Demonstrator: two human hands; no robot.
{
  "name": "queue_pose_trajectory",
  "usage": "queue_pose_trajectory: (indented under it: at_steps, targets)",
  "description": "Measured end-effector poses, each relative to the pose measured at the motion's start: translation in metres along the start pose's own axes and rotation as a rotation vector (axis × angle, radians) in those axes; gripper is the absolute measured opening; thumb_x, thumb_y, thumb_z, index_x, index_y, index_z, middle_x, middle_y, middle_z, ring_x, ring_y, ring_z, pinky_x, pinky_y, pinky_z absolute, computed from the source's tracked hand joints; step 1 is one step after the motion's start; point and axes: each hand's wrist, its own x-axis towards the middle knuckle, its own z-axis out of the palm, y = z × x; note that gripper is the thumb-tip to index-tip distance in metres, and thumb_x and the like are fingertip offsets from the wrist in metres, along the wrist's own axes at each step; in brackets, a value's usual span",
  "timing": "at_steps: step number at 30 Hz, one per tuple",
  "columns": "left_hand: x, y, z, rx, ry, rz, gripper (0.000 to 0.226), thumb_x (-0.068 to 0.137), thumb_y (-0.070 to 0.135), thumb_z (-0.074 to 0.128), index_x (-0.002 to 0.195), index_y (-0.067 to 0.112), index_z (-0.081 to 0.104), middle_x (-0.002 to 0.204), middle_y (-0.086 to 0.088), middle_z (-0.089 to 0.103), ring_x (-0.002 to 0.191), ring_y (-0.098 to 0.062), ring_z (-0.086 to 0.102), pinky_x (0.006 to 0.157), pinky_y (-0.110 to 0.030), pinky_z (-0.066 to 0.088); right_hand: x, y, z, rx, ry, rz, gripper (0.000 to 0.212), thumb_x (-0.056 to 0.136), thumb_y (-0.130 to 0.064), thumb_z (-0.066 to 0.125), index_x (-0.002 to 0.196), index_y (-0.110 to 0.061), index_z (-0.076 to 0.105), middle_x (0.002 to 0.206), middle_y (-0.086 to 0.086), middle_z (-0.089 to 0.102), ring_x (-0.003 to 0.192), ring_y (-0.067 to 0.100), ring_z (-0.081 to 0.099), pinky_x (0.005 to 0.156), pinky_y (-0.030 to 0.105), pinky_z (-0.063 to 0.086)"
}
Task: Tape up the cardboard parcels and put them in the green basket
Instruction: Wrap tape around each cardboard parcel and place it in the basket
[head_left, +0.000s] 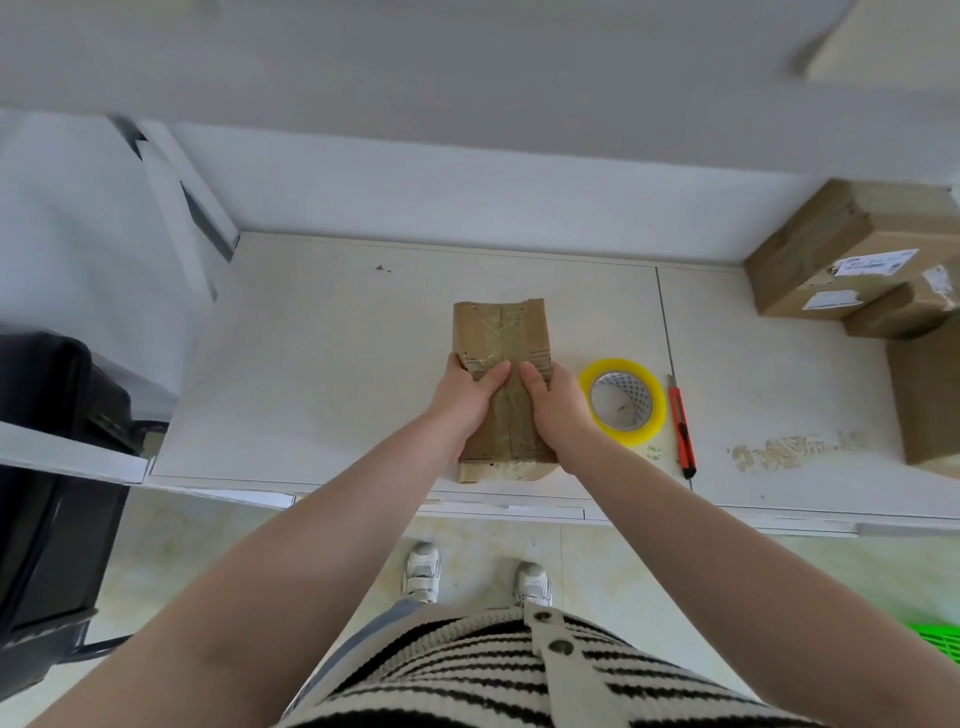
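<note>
A person stands at a white desk (322, 364), seen from above. At nine o'clock, off the desk's left edge, sits a black chair (47, 467). At the centre lies a long cardboard parcel (501, 332), its top striped with clear tape along the seam. The left hand (467, 397) grips the parcel's left side, fingers curled over the edge and thumb pressed flat on the tape. The right hand (553, 400) mirrors it on the right side, thumb on top, its fingers wrapped out of sight around the far side. Just beside the parcel at three o'clock lies a yellow tape roll (623, 401), then a red utility knife (681, 426). More cardboard boxes (852, 254) are stacked at two o'clock. A corner of the green basket (940, 636) shows on the floor at four o'clock.

The step in hand looks like smoothing the tape down. Next, probably, lift the parcel with both hands and carry it right and down to the basket.
</note>
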Motion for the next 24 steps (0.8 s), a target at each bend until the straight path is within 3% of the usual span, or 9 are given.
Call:
queue_pose_trajectory:
  at_steps: [5,10,12,14,16,18,20,22,24]
  targets:
    - [-0.005,0.002,-0.007,-0.031,-0.032,-0.024,0.056,0.092,0.043,0.066,0.137,0.019,0.046,0.127,-0.007,0.064,0.110,-0.025,0.064,0.096,-0.046,0.053,-0.002,-0.002,-0.003,0.097,-0.066,0.043,0.032,0.102,-0.041,0.043,0.123,-0.022,0.058,0.099,-0.007,0.066,0.092,0.012,0.064,0.071,0.026,0.051]
    - [-0.013,0.001,-0.047,-0.303,-0.213,-0.141,0.049,0.091,0.052,0.061,0.124,0.016,0.065,0.111,-0.006,0.074,0.095,-0.021,0.073,0.067,-0.033,0.060,-0.005,-0.005,-0.026,0.232,0.008,0.067,0.047,0.097,-0.050,0.050,0.137,-0.025,0.053,0.118,-0.014,0.059,0.112,0.009,0.053,0.096,0.029,0.039]
    - [-0.015,-0.001,-0.060,-0.381,-0.333,-0.136,0.055,0.086,0.063,0.059,0.119,0.022,0.072,0.119,-0.007,0.071,0.104,-0.023,0.071,0.074,-0.036,0.060,-0.010,-0.003,-0.038,0.350,-0.078,0.153,0.058,0.089,-0.058,0.058,0.137,-0.026,0.054,0.128,-0.006,0.062,0.115,0.014,0.059,0.098,0.033,0.046]
    - [-0.014,-0.002,-0.063,-0.387,-0.431,-0.109,0.065,0.078,0.072,0.059,0.125,0.027,0.069,0.131,-0.006,0.065,0.118,-0.025,0.064,0.086,-0.040,0.058,-0.020,-0.005,-0.048,0.502,-0.230,0.265,0.056,0.078,-0.062,0.066,0.120,-0.025,0.067,0.116,0.000,0.072,0.098,0.017,0.070,0.083,0.032,0.057]
    - [-0.010,-0.002,-0.055,-0.356,-0.507,-0.113,0.075,0.074,0.077,0.057,0.132,0.029,0.063,0.136,-0.006,0.062,0.124,-0.025,0.060,0.092,-0.041,0.055,-0.030,-0.004,-0.055,0.627,-0.259,0.307,0.049,0.065,-0.062,0.072,0.099,-0.026,0.076,0.106,0.001,0.075,0.086,0.017,0.073,0.069,0.030,0.060]
    - [-0.010,0.004,-0.038,-0.266,-0.526,-0.124,0.080,0.076,0.077,0.053,0.137,0.025,0.058,0.136,-0.006,0.062,0.125,-0.026,0.059,0.099,-0.043,0.051,-0.040,0.005,-0.067,0.695,-0.185,0.257,0.034,0.069,-0.058,0.072,0.088,-0.032,0.080,0.104,0.001,0.075,0.084,0.017,0.074,0.065,0.031,0.059]
    - [-0.010,0.010,-0.014,-0.159,-0.439,-0.054,0.068,0.088,0.064,0.052,0.137,0.017,0.057,0.130,-0.008,0.065,0.121,-0.026,0.061,0.102,-0.042,0.048,-0.051,0.017,-0.085,0.742,-0.063,0.205,0.019,0.081,-0.053,0.068,0.091,-0.040,0.077,0.104,-0.001,0.075,0.085,0.017,0.074,0.062,0.032,0.058]
    - [-0.012,0.016,0.015,-0.083,-0.312,0.088,0.048,0.099,0.044,0.053,0.136,0.014,0.057,0.129,-0.003,0.065,0.120,-0.020,0.061,0.102,-0.036,0.046,-0.063,0.032,-0.106,0.746,0.079,0.199,0.033,0.087,-0.048,0.066,0.115,-0.032,0.069,0.108,0.001,0.074,0.089,0.018,0.073,0.063,0.033,0.058]
    - [-0.027,0.026,0.050,-0.019,-0.347,0.174,0.043,0.100,0.046,0.050,0.134,0.022,0.056,0.137,0.007,0.058,0.131,-0.010,0.051,0.109,-0.028,0.039,-0.077,0.049,-0.129,0.754,0.194,0.175,0.036,0.089,-0.046,0.065,0.118,-0.024,0.066,0.102,0.000,0.076,0.085,0.018,0.074,0.060,0.031,0.057]
